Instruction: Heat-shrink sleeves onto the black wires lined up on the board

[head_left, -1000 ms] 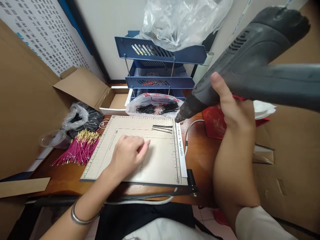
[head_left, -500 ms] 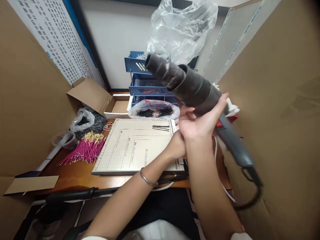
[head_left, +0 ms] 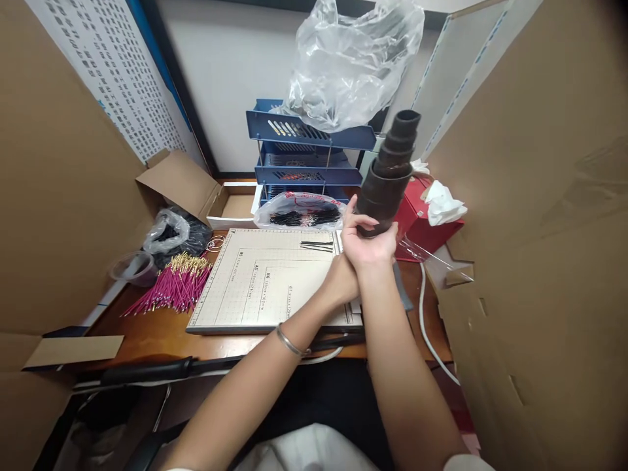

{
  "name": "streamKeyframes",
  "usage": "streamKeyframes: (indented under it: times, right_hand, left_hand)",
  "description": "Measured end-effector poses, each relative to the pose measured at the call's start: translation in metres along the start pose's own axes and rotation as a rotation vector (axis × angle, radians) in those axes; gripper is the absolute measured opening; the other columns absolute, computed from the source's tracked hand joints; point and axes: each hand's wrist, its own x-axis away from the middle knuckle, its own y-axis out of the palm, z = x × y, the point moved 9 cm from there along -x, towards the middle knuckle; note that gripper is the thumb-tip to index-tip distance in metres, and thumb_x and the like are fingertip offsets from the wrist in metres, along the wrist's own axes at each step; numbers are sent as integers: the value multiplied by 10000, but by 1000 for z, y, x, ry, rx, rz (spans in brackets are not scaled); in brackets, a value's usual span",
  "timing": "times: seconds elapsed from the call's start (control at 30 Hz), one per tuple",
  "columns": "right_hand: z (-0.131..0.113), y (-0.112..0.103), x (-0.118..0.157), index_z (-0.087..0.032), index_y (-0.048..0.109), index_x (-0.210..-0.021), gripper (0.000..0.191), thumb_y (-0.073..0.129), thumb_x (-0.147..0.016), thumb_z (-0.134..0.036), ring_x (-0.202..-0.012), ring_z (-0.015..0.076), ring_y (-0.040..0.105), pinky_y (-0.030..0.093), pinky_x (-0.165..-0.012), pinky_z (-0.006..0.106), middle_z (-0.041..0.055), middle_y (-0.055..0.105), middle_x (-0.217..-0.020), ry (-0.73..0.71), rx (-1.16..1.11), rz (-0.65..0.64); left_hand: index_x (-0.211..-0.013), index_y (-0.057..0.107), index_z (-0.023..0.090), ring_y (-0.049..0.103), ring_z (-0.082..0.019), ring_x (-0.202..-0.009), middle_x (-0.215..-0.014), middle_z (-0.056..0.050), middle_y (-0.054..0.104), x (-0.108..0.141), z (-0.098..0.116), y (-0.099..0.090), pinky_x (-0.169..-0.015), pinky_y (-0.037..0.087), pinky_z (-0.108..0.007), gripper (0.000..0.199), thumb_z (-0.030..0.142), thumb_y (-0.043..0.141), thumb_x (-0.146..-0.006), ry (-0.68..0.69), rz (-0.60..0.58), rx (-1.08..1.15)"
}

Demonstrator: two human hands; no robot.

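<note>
A dark grey heat gun with a stepped nozzle points up and away from me. My right hand is closed round the lower part of its barrel, palm up. The gun's handle is mostly hidden behind my right forearm. My left hand, below a metal bangle, rests against my right wrist; its fingers are hidden behind that wrist, so I cannot see whether they hold anything. Beneath both hands lies a paper trimmer board, with several short black strips on its upper right part.
Magenta wires with gold ends are piled at left, near a clear plastic tub. Blue trays stand behind, with a clear bag on top. A red tissue box and a white cable are at right.
The heat gun has swung from pointing up-left to nearly upright, its handle passing behind my right forearm. My left hand stays at the right wrist.
</note>
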Motion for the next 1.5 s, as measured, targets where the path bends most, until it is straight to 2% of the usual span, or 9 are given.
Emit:
streamKeyframes:
  times: [0.1, 0.17, 0.33, 0.47, 0.8, 1.07, 1.2, 1.33, 1.5]
  right_hand:
    - [-16, -16, -8, -141, 562, -1292, 778, 179, -1018, -759, -536, 98, 437, 423, -358, 219, 156, 693, -1070, 44, -134, 61]
    - [-25, -22, -12, -136, 536, -1330, 767, 216, -1017, -760, -510, 87, 432, 426, -349, 212, 154, 693, -1072, 60, -210, 83]
    - [-38, -34, -22, -137, 545, -1328, 757, 246, -1012, -757, -578, 102, 530, 408, -333, 169, 143, 701, -1042, 33, -275, 138]
    - [-45, -43, -31, -159, 595, -1232, 674, 241, -1033, -696, -608, 107, 562, 365, -328, 149, 137, 716, -1023, -48, -226, 173]
    - [-52, -59, -39, -163, 605, -1152, 584, 227, -1078, -602, -645, 109, 596, 364, -349, 132, 132, 714, -992, -72, -188, 257]
    - [-52, -68, -36, -188, 600, -1088, 621, 175, -1066, -640, -565, 101, 426, 363, -380, 168, 116, 702, -1011, -45, -4, 256]
    - [-49, -65, -19, -195, 623, -1001, 757, 107, -1023, -749, -509, 100, 294, 310, -374, 216, 97, 696, -930, -84, 385, 174]
    - [-29, -60, 7, -205, 663, -993, 697, 397, -933, -847, -476, 89, 248, 215, -367, 246, 54, 678, -857, 8, 931, 44]
    - [-36, -63, 32, -194, 708, -925, 371, 796, -847, -546, -474, 61, 375, 276, -429, 216, -12, 655, -725, -160, 1459, 29]
  left_hand:
    - [-612, 406, 214, 459, -145, -625, -586, 27, 459, 15, -1, -54, -660, 381, -318, 488, 454, 711, -908, -107, 71, -498]
    - [-580, 271, 219, 332, -127, -572, -532, 49, 306, 15, 1, -93, -629, 292, -316, 585, 446, 617, -992, -126, 101, -705]
    - [-790, 563, 209, 540, -193, -751, -785, -25, 644, -14, -5, -145, -743, 390, -328, 202, 295, 686, -925, -76, 46, -914]
    - [-1134, 724, 182, 604, -310, -1167, -1236, -123, 741, -38, -22, -133, -1011, 453, -427, 264, 366, 606, -986, -54, -184, -1099]
    - [-818, 770, 202, 686, -261, -827, -877, -83, 799, -25, -35, -116, -766, 465, -377, 237, 357, 624, -923, -245, -385, -1097]
    - [-817, 680, 200, 643, -270, -887, -870, -79, 759, -11, -34, -134, -842, 465, -402, 243, 363, 564, -955, -183, -308, -1019]
    - [-792, 646, 206, 612, -247, -849, -835, -62, 727, -9, -34, -138, -847, 452, -393, 267, 402, 585, -963, -146, -253, -948]
    - [-826, 640, 210, 590, -240, -833, -825, -43, 695, -7, -33, -138, -813, 433, -378, 307, 497, 681, -928, -139, -225, -915]
    - [-852, 631, 216, 578, -238, -827, -827, -31, 683, -6, -36, -138, -789, 422, -368, 307, 499, 745, -889, -165, -228, -921]
